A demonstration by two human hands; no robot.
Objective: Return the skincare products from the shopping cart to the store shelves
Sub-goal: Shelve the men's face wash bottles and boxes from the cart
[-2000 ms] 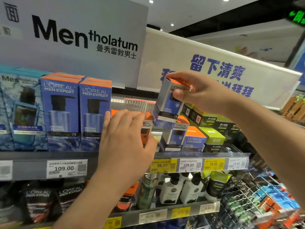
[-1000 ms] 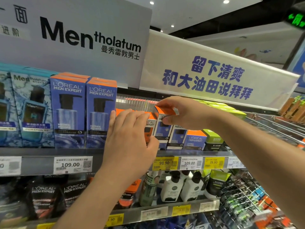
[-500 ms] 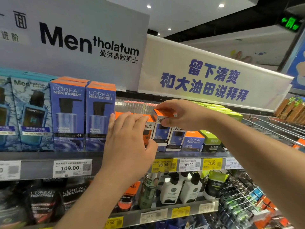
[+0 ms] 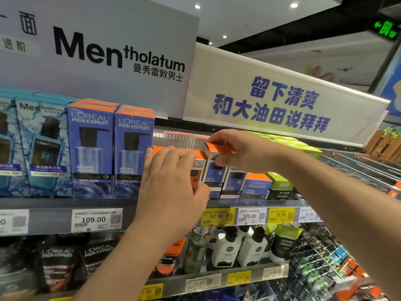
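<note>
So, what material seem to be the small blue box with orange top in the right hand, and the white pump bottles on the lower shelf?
The small blue box with orange top, gripped by the right hand, looks like printed cardboard: sharp folded edges, flat faces, slight sheen. The white pump bottles look like smooth opaque plastic with black pump heads, though the material is not certain from here.

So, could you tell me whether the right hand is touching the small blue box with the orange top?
Touching. The head view shows the right hand pinching the blue box, fingers on its orange top, thumb on its front.
</note>
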